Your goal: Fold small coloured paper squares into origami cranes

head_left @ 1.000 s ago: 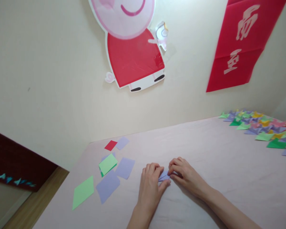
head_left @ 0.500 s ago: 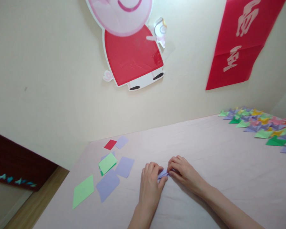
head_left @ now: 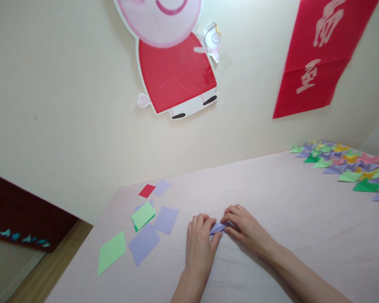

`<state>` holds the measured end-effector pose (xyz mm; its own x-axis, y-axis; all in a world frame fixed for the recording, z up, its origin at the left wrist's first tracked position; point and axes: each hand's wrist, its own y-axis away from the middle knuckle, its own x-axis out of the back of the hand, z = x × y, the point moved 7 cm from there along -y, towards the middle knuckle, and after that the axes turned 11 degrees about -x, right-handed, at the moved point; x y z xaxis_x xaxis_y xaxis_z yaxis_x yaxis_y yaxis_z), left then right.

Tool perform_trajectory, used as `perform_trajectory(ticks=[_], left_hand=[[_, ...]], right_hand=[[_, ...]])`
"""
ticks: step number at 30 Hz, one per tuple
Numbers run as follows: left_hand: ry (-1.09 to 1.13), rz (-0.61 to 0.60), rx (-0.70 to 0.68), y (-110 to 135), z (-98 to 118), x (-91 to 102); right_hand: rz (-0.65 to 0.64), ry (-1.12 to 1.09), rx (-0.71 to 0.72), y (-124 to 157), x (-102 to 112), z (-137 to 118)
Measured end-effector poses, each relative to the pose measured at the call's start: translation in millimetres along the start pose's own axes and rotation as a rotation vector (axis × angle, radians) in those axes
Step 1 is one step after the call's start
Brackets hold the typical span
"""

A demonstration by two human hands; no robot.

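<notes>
A small folded piece of purple paper [head_left: 218, 228] lies on the pale cloth-covered surface between my hands. My left hand [head_left: 201, 235] grips its left end, fingers above and thumb along the near edge. At the right end, my right hand [head_left: 244, 224] pinches the paper between thumb and bent fingers. Both hands partly cover the paper, so its full folded shape is hidden. Left of my hands lie flat paper sheets: a purple sheet [head_left: 166, 220], a larger purple sheet [head_left: 144, 244] and a light green sheet [head_left: 143, 215] on top of others.
A light green sheet [head_left: 112, 251] lies near the left edge, and a red sheet [head_left: 147, 191] farther back. Rows of folded paper figures [head_left: 350, 166] stand at the far right. Behind the surface rises a wall with a cartoon cutout [head_left: 178, 75] and a red banner [head_left: 316, 63].
My right fingers have shifted very slightly on the purple paper, and a little more of its folded face shows between my hands. The loose sheets lie as before.
</notes>
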<state>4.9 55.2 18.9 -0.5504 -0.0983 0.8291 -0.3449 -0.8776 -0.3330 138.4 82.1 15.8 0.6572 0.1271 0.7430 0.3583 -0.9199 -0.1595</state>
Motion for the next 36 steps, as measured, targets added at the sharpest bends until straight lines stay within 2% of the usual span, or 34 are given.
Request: perform_trajectory(ticks=[4, 11, 17, 22, 27, 32, 36], left_hand=[[-0.006, -0.017, -0.011, -1.1, 4.1, 0.7], [0.026, 0.024, -0.051, -1.9, 6.3, 1.1], [0.054, 0.034, -0.026, -1.1, 3.6, -0.2], [0.008, 0.015, -0.059, -2.6, 5.9, 0.9], [-0.05, 0.015, -0.076, -4.5, 7.1, 5.5], [-0.189, -0.053, -0.161, -6.1, 14.3, 2.0], [-0.256, -0.041, -0.195, -6.5, 18.5, 3.0]], right_hand=[[-0.004, -0.029, -0.008, -0.3, 0.5, 0.3], [0.0, -0.053, -0.009, 0.2, 2.9, -1.4], [-0.003, -0.045, -0.001, 0.1, 1.5, -0.8], [0.002, -0.009, 0.011, 0.6, 1.9, -1.3], [0.014, 0.044, 0.081, 0.7, 2.4, -4.4], [0.016, 0.106, 0.093, -1.7, -1.6, 0.8], [0.018, 0.105, 0.097, 0.1, 0.5, -0.8]])
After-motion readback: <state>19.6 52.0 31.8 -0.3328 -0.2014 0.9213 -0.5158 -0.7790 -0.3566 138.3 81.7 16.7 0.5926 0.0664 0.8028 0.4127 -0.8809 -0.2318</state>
